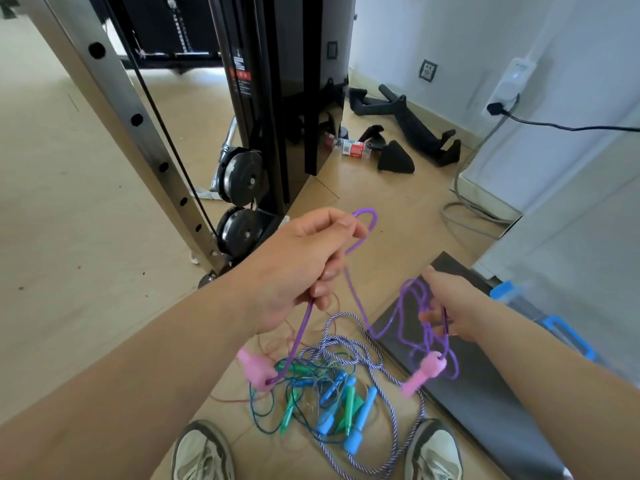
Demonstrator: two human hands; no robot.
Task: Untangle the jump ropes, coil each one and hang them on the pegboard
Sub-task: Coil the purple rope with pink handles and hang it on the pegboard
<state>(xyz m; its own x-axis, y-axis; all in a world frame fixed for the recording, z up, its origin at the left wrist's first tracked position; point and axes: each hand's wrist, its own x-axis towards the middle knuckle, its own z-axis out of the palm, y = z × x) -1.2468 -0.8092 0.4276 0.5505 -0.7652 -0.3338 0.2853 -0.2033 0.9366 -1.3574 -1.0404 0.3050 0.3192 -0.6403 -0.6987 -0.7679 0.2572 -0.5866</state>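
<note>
The person stands over a heap of jump ropes on the floor, both arms out in front. The left hand (304,268) is closed around the purple rope (360,306), with a short loop of it arching above the thumb and a straight length dropping steeply down to a pink handle (254,370) that hangs with its cord end pointing down. The right hand (450,306) is pinched on a bunch of loose purple loops, and below it the second pink handle (424,374) dangles aslant, its free end tipped down toward the person's left. Between the two hands the purple rope sags in a slack curve.

Under it on the floor (69,237) lie the rest: a striped braided rope (391,375) in wide loops, thin green and blue cords, green handles (349,403) and blue handles (363,415) lying mostly lengthwise away from the shoes (204,452). A dark mat (478,393) lies along the right of the heap. The floor is pale tile; a weight machine (263,98) with a perforated steel upright stands ahead, and black attachments lie by the white wall (519,36).
</note>
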